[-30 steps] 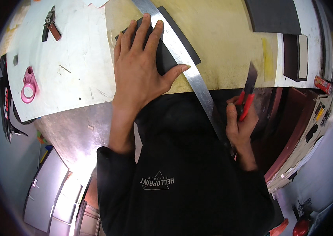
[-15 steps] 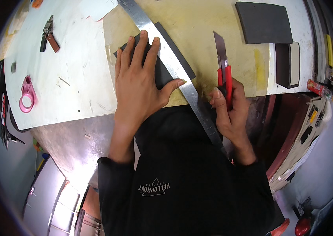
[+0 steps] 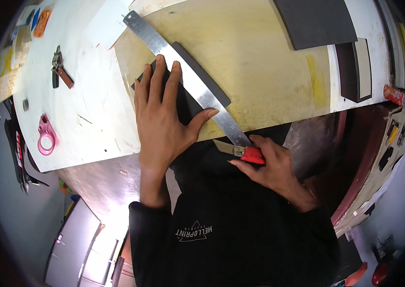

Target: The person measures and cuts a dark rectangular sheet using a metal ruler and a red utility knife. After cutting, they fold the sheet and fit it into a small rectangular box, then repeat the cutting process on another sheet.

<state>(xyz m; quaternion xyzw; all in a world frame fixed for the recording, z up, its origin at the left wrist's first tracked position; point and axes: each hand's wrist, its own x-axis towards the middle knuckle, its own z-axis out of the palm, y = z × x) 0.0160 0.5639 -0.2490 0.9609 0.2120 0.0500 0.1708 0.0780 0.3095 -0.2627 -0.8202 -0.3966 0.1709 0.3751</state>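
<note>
A steel ruler (image 3: 195,83) lies slantwise over a dark grey piece of sheet (image 3: 207,71) at the front of the table. My left hand (image 3: 162,112) rests with its fingers spread on the sheet, the fingertips and thumb at the ruler's left edge. In my right hand (image 3: 279,167) is a red utility knife (image 3: 253,155) with its blade extended. The blade points left, over my dark clothing just off the table's front edge. The ruler's near end overhangs that edge and meets the knife and right fingers; whether those fingers touch it I cannot tell.
A yellowish cutting mat (image 3: 255,62) covers the table's middle. At right are a larger dark grey sheet (image 3: 315,24) and a dark box-like piece (image 3: 355,71). To the left lie a pink tape dispenser (image 3: 45,136) and a brown-and-black key holder (image 3: 61,71).
My right hand has swung the knife from pointing away to pointing left, moving it nearer me to the ruler's near end. The left hand keeps its place on the sheet. The view has shifted.
</note>
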